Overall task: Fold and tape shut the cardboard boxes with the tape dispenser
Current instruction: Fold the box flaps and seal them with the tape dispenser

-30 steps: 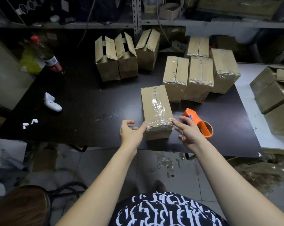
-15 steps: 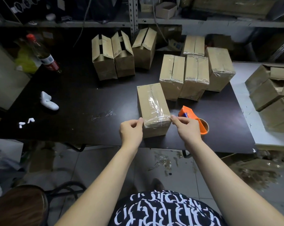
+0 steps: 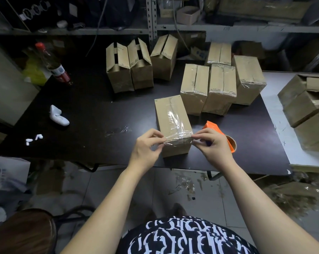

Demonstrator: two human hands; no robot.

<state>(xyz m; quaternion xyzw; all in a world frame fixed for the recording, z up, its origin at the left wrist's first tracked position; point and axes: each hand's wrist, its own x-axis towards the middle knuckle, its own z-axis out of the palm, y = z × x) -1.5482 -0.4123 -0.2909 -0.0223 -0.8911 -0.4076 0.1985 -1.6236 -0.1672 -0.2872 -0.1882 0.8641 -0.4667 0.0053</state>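
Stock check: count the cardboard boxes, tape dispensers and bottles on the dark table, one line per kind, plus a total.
Cardboard boxes: 8
Tape dispenser: 1
Bottle: 1
Total: 10

Matt cardboard box (image 3: pixel 171 118) under glossy clear tape (image 3: pixel 176 123)

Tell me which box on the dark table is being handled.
The lone box nearest the front edge, beside the orange tape dispenser: the left hand and right hand pinch tape at its near corners. The others stand farther back, untouched.
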